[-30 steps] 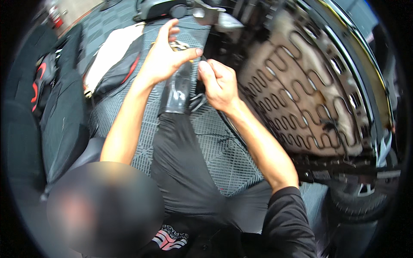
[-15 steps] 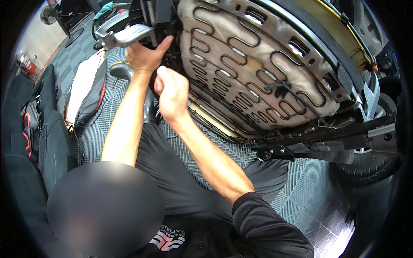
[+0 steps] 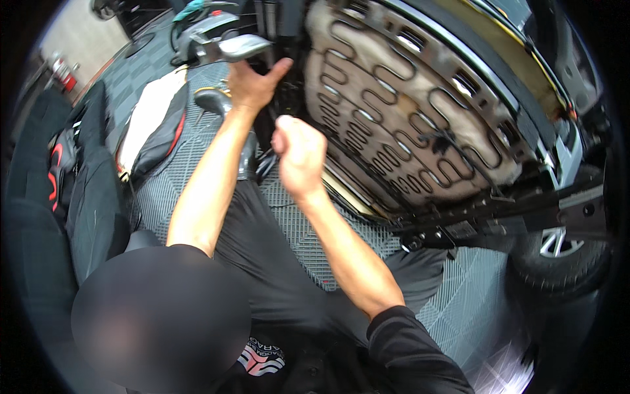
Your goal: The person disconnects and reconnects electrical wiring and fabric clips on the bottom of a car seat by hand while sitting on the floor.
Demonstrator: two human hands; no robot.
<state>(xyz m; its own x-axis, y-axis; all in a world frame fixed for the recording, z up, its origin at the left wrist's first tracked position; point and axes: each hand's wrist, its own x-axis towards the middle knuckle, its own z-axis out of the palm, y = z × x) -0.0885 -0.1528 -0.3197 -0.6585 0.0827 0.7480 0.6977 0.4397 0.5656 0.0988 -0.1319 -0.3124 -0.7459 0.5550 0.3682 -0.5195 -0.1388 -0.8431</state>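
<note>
A car seat is tipped up in front of me, its underside showing a tan pad [image 3: 394,157] crossed by wavy springs [image 3: 384,98] inside a metal seat frame [image 3: 482,85]. My left hand [image 3: 249,85] is at the seat's left side, under a silver curved bracket [image 3: 243,47]. Its thumb stretches toward the dark frame; its fingers pass behind the bracket and are mostly hidden, seemingly gripping the frame. My right hand [image 3: 302,154] is a closed fist, below and right of the left, near the dark frame edge. Anything inside it is hidden.
Black seat parts [image 3: 85,177] stand at the left. A light and black cover with red trim [image 3: 151,121] lies on the grey grid-tile floor [image 3: 466,282]. A fire extinguisher [image 3: 64,75] stands far left, a wheel [image 3: 558,259] at the right. My dark-trousered legs [image 3: 272,256] are below the seat.
The whole scene has shifted right in the picture. My right fist has drawn slightly down and away from the left hand, which stays at the bracket.
</note>
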